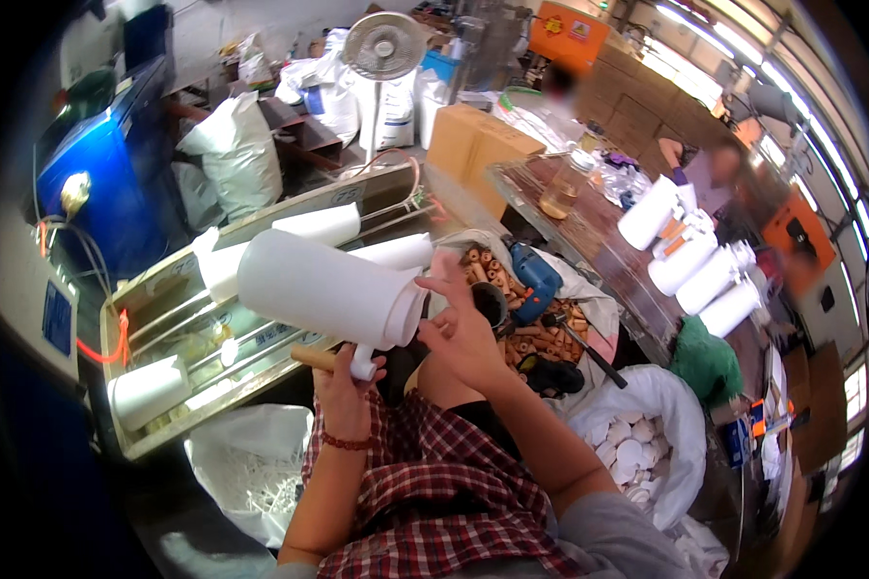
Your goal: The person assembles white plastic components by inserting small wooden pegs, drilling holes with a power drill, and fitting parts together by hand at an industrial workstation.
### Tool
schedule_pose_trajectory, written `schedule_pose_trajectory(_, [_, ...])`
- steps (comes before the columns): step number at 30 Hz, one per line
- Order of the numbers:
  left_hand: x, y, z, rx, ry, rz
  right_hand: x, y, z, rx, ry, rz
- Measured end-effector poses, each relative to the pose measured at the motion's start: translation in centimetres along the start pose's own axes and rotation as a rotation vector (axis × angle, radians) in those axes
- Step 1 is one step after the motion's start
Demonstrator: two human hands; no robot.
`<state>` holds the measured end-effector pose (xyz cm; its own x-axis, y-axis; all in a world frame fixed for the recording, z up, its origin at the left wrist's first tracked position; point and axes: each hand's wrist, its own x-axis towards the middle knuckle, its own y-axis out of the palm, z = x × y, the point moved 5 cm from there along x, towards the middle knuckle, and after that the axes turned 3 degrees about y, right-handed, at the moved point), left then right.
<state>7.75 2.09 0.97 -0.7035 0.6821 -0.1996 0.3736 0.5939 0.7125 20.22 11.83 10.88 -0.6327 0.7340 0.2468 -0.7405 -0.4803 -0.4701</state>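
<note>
A white plastic cylindrical container (309, 285) with a stepped neck lies tilted in front of me. A short white side stub (362, 362) projects from it near the neck. My left hand (346, 394) is closed around the stub, and a tan wooden handle (313, 359) sticks out to the left of my fingers. How the handle meets the stub is hidden. My right hand (465, 338) is at the neck's rim, thumb and fingers spread, fingertips at or just beside the rim; I cannot tell whether they press on it.
A long trough (145, 323) with metal rods and more white containers (150, 391) lies ahead-left. To the right are wooden handles (541, 338) with a blue power drill (534, 280), a bag of white discs (632, 449), and a table (589, 236) with white containers. Another person (710, 179) sits beyond.
</note>
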Motion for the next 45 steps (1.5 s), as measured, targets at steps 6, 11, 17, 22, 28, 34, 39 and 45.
schedule_pose_trajectory(6, [-0.6,1.2,0.7,0.012,0.039,-0.021,-1.4,0.2,-3.1,-0.595,0.0,0.062])
schedule_pose_trajectory(11, [-0.4,0.9,1.2,0.109,0.057,0.071,-2.6,0.0,-3.8,-0.551,0.097,0.133])
schedule_pose_trajectory(17, [-0.7,1.2,3.2,0.371,0.217,0.238,-5.9,2.4,-10.3,0.044,0.168,-0.112])
schedule_pose_trajectory(22, [-1.8,2.6,1.8,0.765,0.413,0.351,-6.8,4.6,-11.1,1.026,0.516,0.16])
schedule_pose_trajectory(28, [1.2,3.5,-1.4,1.027,0.572,0.439,-9.5,4.3,-10.8,1.06,0.603,0.411])
schedule_pose_trajectory(34, [-1.6,6.1,-7.2,1.56,0.281,0.708,-11.5,-3.2,-4.4,-0.009,0.061,0.418])
schedule_pose_trajectory(39, [-4.1,2.8,-4.6,1.571,0.333,0.981,-10.7,0.3,-1.4,-0.454,-0.453,0.059])
schedule_pose_trajectory(45, [-3.8,-3.5,-5.7,1.303,0.412,0.492,-7.6,8.3,-2.7,-0.489,-0.648,0.236])
